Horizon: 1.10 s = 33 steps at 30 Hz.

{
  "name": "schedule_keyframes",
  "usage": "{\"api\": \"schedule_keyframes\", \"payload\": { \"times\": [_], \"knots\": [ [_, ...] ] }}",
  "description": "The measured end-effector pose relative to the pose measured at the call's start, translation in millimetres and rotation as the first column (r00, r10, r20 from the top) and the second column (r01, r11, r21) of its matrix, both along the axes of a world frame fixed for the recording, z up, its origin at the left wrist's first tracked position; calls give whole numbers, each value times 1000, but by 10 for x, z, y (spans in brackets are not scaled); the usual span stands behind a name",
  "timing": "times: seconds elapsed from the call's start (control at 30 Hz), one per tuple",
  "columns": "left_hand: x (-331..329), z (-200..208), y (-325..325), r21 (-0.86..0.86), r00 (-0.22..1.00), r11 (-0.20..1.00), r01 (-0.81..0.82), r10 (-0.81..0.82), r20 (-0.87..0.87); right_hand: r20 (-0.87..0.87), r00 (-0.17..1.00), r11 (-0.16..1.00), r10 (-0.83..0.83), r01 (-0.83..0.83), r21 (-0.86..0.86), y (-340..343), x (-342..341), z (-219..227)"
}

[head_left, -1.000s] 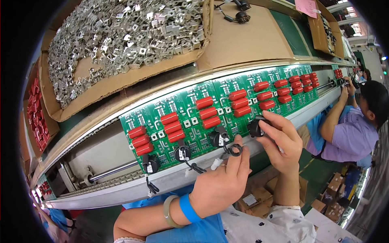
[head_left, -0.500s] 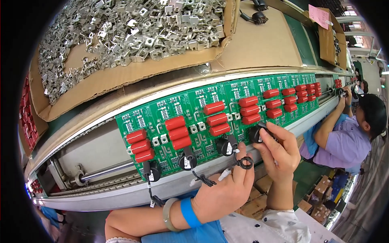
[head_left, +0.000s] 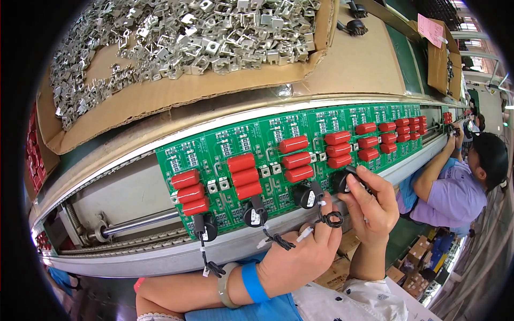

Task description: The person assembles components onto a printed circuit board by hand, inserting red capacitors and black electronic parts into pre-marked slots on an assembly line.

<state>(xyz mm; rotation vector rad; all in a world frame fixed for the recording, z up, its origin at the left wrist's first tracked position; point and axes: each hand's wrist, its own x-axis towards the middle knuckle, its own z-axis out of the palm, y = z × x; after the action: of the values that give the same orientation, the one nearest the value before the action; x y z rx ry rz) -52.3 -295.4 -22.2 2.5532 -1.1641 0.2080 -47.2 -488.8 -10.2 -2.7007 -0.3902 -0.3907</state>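
A row of joined green circuit boards [head_left: 276,136] carries groups of red cylindrical capacitors [head_left: 296,159]. My right hand [head_left: 372,206] pinches a black round component [head_left: 342,182] between thumb and fingers at the near edge of a board. To its left my left hand [head_left: 300,259] has its fingers pointing up and drawn together; what they hold, if anything, is hidden. A coiled black cable [head_left: 330,219] lies against those fingers, leading from another black round component [head_left: 304,196] with a white label. Two more labelled black components [head_left: 254,215] with tied cables sit farther left.
The boards ride on a metal-railed conveyor with a chain and a shaft [head_left: 142,222]. Beyond it, a cardboard tray [head_left: 176,88] holds many small metal clips. A carton [head_left: 439,59] with a pink paper stands at the far right. Another person [head_left: 455,176] works farther along the line.
The whole view has shifted slightly, so boards and tray appear a little lower and to the right. My right hand keeps its pinch on the black round component; my left hand stays beside it.
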Motion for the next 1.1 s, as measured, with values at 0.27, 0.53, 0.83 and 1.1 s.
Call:
{"api": "schedule_keyframes", "payload": {
  "times": [0.27, 0.53, 0.83, 1.1],
  "knots": [
    [-14, 15, 12, 12, 998, 1000, 16, -15, -62, -15, 1000, 1000, 2, -2, -19, 46, -4, 32],
    [-15, 34, -12, 18, 999, 1000, 0, 1, -52, -51, 999, 998, -4, 1, -64, 87, 32, 128],
    [-24, 14, -6, 4, 997, 1000, 15, -14, -71, -56, 998, 999, 7, -9, -45, 77, 39, 95],
    [-46, 79, -29, -3, 993, 1000, 15, -15, -117, -43, 998, 988, -38, 44, 147, -40, 13, -11]
  ]
}}
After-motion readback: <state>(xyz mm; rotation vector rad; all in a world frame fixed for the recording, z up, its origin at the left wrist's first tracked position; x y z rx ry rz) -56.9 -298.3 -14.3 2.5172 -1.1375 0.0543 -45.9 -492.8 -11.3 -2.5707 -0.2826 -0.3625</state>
